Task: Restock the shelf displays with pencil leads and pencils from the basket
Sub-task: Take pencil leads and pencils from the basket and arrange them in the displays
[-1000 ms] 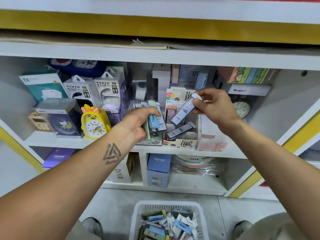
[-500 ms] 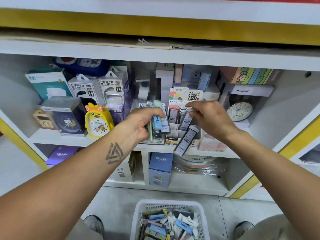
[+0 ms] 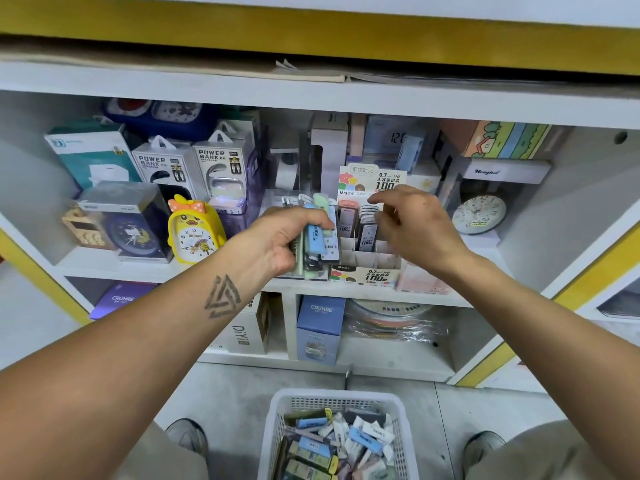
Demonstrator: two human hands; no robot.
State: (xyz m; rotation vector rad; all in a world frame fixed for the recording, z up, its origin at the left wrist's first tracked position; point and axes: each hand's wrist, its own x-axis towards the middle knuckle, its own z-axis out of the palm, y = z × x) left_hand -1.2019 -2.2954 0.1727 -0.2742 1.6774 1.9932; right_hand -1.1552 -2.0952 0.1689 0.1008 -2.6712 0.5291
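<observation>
Your left hand [image 3: 277,244] grips a bundle of lead packs [image 3: 317,237] beside the divided display box [image 3: 367,268] on the shelf [image 3: 104,268]. Your right hand [image 3: 415,230] hovers over the box, fingers loosely spread, apparently holding nothing. The basket [image 3: 277,431] of remaining stock sits on the floor between your feet.

Even, fairly bright light falls from above and in front of the white shelf unit with yellow trim [image 3: 311,98]. Its recessed back stays dimmer, shaded by the board above. Shadows are soft, and faint glare sits on the clear plastic wrap [image 3: 391,327] below the middle board. Wide-angle distortion bows the shelf's edges and stretches both forearms toward the corners. Fine print is slightly soft throughout.
</observation>
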